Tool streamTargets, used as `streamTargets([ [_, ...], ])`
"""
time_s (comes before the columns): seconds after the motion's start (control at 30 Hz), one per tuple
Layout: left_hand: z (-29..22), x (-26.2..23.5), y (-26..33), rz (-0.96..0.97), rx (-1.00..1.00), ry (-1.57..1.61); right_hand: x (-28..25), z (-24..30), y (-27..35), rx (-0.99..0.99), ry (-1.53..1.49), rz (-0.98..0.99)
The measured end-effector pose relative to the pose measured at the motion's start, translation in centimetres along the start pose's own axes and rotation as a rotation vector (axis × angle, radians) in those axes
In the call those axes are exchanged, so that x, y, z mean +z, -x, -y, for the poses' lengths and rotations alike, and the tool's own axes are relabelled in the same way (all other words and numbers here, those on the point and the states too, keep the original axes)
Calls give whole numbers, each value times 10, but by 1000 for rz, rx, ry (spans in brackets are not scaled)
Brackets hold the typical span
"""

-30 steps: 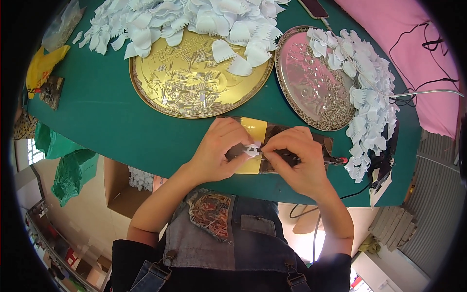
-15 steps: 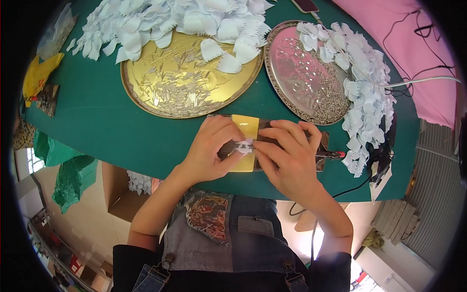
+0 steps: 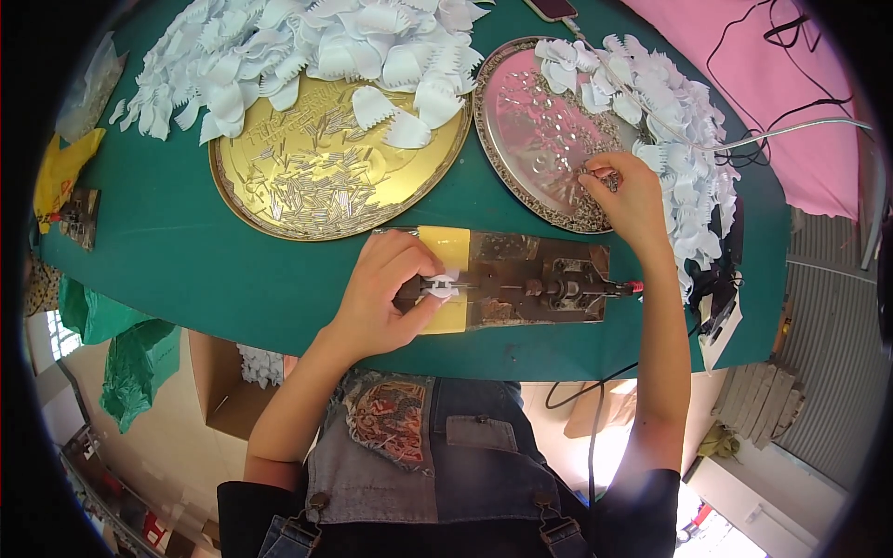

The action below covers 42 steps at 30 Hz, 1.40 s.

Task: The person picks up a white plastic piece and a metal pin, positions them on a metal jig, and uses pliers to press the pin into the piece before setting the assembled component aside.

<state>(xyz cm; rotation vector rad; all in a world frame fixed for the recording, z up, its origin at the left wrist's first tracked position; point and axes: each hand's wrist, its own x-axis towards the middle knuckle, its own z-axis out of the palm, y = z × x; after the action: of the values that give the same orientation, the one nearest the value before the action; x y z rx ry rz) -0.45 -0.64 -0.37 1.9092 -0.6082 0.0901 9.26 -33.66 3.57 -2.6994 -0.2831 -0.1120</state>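
Observation:
My left hand (image 3: 377, 290) pinches a small white plastic piece (image 3: 441, 287) between thumb and fingers, at the yellow-taped part of a dark metal fixture (image 3: 507, 296). A lever clamp with a red tip (image 3: 569, 284) sits on the fixture's right part. My right hand (image 3: 631, 197) is over the right edge of a round silver tray (image 3: 532, 153), thumb and fingers drawn together among small shiny metal parts (image 3: 588, 221). Whatever is between those fingertips is too small to make out.
A round gold tray (image 3: 395, 172) with thin metal pins stands left of the silver one. White toothed plastic pieces (image 3: 307, 42) are heaped behind it, and more (image 3: 702, 139) lie on the right. A phone (image 3: 551, 8) with a cable lies at the far edge; pink cloth (image 3: 735, 56) is beyond.
My right hand has left the white piece at the fixture and moved up and right to the silver tray, uncovering the clamp. My left hand keeps its hold on the white piece.

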Motion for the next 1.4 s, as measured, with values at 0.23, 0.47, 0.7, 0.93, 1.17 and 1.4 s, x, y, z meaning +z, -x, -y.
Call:
streamTargets([
  [0.23,0,-1,0,-2,-3,-2,3,-4,-10,19,-18,12],
  [0.47,-1,-1,-1,15,-14,-2,-9,10,-1,118,-126,53],
  [0.7,1,0,-1,-1,11,15,-8,19,5,45,-124,208],
  [0.93,-1,-2,-1,1,-7,-6,-8,15,4,298,-439,257],
  [1.17,-2,-1,-2,0,16,0,-10,18,4,280,-814,93],
  [1.4,-1,-2,-1,9,-7,-1,-20,13,3,386,-1013,201],
])
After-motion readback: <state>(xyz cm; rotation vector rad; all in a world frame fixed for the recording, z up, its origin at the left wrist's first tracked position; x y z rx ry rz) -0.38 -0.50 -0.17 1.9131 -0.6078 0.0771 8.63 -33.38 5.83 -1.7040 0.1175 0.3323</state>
